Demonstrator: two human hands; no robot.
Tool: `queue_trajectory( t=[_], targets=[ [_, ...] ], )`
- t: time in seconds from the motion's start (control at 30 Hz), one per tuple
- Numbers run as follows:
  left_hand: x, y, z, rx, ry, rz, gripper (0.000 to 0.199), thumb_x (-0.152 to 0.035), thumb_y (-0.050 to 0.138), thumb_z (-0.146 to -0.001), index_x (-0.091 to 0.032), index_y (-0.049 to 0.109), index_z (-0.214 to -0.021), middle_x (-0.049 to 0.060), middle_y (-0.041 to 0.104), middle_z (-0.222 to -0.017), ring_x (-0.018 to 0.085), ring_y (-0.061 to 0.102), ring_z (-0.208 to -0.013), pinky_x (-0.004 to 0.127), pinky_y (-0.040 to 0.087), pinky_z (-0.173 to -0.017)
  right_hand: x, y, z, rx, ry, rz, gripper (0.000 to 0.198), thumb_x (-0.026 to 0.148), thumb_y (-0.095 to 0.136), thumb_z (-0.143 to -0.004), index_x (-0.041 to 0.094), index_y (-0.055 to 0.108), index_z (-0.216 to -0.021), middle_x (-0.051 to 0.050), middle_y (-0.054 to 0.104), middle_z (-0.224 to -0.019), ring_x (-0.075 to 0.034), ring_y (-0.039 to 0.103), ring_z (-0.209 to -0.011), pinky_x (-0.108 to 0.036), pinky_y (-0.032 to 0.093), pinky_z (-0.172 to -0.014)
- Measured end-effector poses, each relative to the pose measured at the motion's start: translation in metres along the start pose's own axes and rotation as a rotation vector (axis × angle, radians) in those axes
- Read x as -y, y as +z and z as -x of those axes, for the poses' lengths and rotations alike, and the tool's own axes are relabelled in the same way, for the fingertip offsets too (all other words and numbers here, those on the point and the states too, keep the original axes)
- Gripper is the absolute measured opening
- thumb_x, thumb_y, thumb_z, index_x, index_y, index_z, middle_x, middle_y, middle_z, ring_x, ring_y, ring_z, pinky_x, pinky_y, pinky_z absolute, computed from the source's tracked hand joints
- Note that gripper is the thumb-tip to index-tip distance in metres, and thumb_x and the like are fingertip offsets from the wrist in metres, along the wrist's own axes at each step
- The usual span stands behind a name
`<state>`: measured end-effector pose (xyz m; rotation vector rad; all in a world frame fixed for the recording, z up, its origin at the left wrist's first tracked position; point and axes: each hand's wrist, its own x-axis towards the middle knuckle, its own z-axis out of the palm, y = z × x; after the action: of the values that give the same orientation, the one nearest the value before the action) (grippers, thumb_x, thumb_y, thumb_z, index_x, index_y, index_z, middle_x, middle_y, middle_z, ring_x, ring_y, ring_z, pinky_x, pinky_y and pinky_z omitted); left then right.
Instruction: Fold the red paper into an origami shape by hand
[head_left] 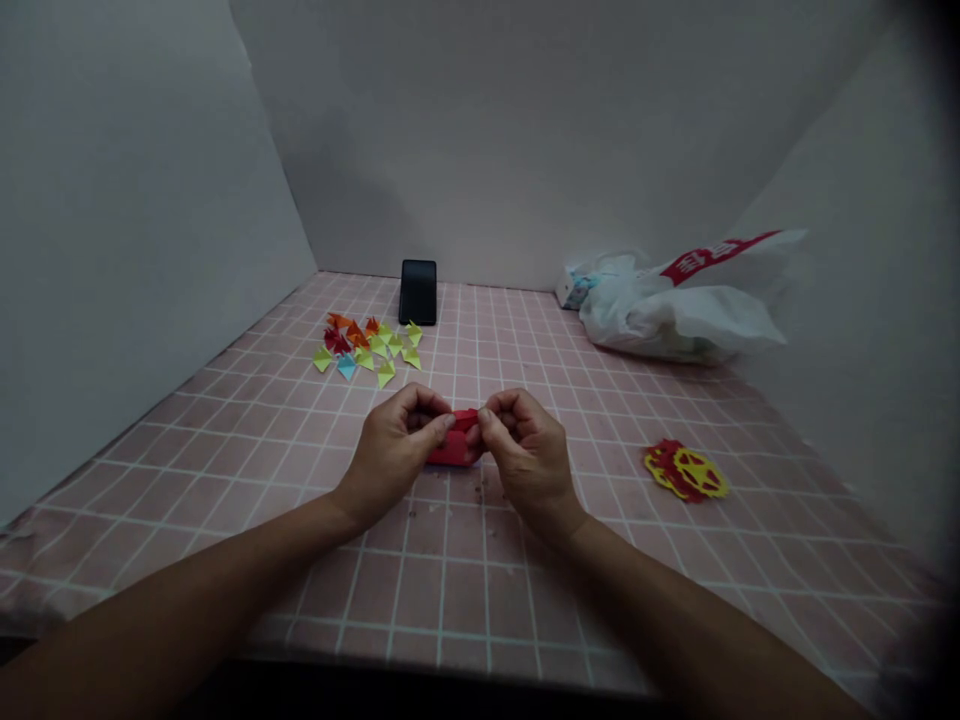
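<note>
Your left hand [394, 440] pinches a small, folded red paper piece [466, 419]. Your right hand [534, 450] pinches its right end.

Head-worn view, facing forward, angled down

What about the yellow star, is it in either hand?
No, the yellow star lies on a pile of cutouts, apart from the left hand and the right hand, which hold red paper.

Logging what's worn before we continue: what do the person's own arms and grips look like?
The left grip and right grip are bare hands, ungloved; no rings show, though parts are hidden. Both forearms are bare, with no sleeve, watch or bracelet in view.
</note>
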<state>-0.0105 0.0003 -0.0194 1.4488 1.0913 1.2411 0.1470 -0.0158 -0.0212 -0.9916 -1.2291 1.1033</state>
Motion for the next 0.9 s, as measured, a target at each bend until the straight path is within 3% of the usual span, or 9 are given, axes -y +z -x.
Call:
queue_trajectory(
  t=[0.3,0.47,0.57,0.67,0.8,0.9],
  targets=[
    [-0.003,0.000,0.000,-0.070,0.105,-0.032,0.016,-0.020,0.070,-0.079,-0.019,0.057,-0.089,-0.001,0.060,-0.084,0.012,0.059,-0.073,0.025,0.051,-0.070,-0.003,0.004,0.003,0.003,0.015,0.028,0.017,0.036,0.065,-0.085,0.023,0.054,-0.081,0.002,0.066,-0.065,-0.014,0.065,-0.055,-0.028,0.056,-0.057],
    [-0.001,-0.007,-0.005,-0.078,0.238,-0.165,0.012,-0.017,0.064,-0.083,-0.020,0.058,-0.093,0.000,0.063,-0.090,0.013,0.062,-0.080,0.027,0.052,-0.075,-0.004,0.005,0.006,0.097,0.100,0.020,0.018,0.035,0.064,-0.086,0.022,0.053,-0.080,0.003,0.063,-0.063,-0.013,0.062,-0.053,-0.027,0.052,-0.055],
    [-0.001,-0.014,-0.010,0.013,0.364,-0.307,0.016,-0.012,0.060,-0.086,-0.021,0.059,-0.099,0.001,0.064,-0.091,0.013,0.062,-0.081,0.028,0.052,-0.077,-0.003,0.002,0.005,0.152,0.102,0.055,0.018,0.035,0.063,-0.087,0.021,0.054,-0.080,0.003,0.059,-0.064,-0.011,0.057,-0.053,-0.025,0.046,-0.052],
    [-0.004,-0.019,-0.014,0.135,0.410,-0.359,0.018,-0.012,0.060,-0.085,-0.021,0.057,-0.101,0.001,0.063,-0.089,0.014,0.061,-0.079,0.028,0.051,-0.074,0.000,-0.002,0.001,0.112,0.000,0.170,0.019,0.036,0.062,-0.089,0.021,0.055,-0.080,0.003,0.055,-0.065,-0.012,0.052,-0.056,-0.025,0.042,-0.053],
    [-0.007,-0.019,-0.015,0.270,0.354,-0.312,0.018,-0.015,0.061,-0.084,-0.021,0.055,-0.100,0.000,0.062,-0.085,0.014,0.061,-0.077,0.028,0.052,-0.071,0.000,-0.006,-0.006,0.135,-0.052,0.317,0.010,0.028,0.064,-0.086,0.021,0.062,-0.080,0.000,0.062,-0.074,-0.015,0.056,-0.068,-0.028,0.043,-0.063],
    [-0.005,-0.018,-0.015,0.283,0.260,-0.227,0.022,-0.017,0.064,-0.082,-0.021,0.056,-0.102,0.000,0.062,-0.085,0.014,0.061,-0.076,0.028,0.051,-0.071,-0.002,-0.006,-0.008,0.197,-0.034,0.301,0.009,0.027,0.063,-0.086,0.020,0.065,-0.079,-0.001,0.066,-0.077,-0.016,0.059,-0.072,-0.029,0.045,-0.067]
  ],
)
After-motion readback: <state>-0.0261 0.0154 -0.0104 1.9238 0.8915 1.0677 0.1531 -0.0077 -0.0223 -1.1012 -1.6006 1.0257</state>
